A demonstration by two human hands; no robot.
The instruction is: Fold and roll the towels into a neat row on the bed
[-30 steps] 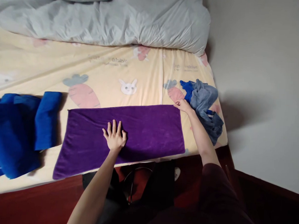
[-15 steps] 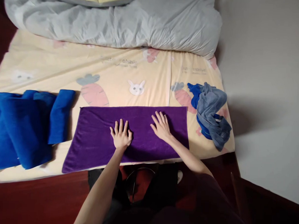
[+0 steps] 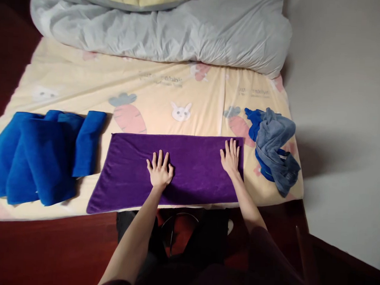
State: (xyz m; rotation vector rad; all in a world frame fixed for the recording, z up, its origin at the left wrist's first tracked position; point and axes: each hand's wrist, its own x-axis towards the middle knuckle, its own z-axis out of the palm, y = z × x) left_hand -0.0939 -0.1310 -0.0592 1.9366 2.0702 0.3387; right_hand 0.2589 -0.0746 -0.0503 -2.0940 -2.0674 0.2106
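Observation:
A purple towel (image 3: 195, 172) lies spread out along the front edge of the bed, its left end slanting toward me and faintly wrinkled. My left hand (image 3: 160, 170) rests on it a little left of the middle, palm down with fingers spread. Near the towel's right end, my right hand (image 3: 230, 157) lies flat on the cloth, fingers stretched toward the far edge. Neither hand grips anything.
Several folded blue towels (image 3: 47, 161) overlap on the left of the bed. A crumpled heap of grey-blue and blue cloth (image 3: 273, 142) lies at the right, near the wall (image 3: 343, 103). A rolled grey quilt (image 3: 157, 36) spans the back of the patterned sheet (image 3: 160, 99).
My right hand has slid right across the purple towel to its right end. My left hand stays in place on the towel. The view has shifted slightly left.

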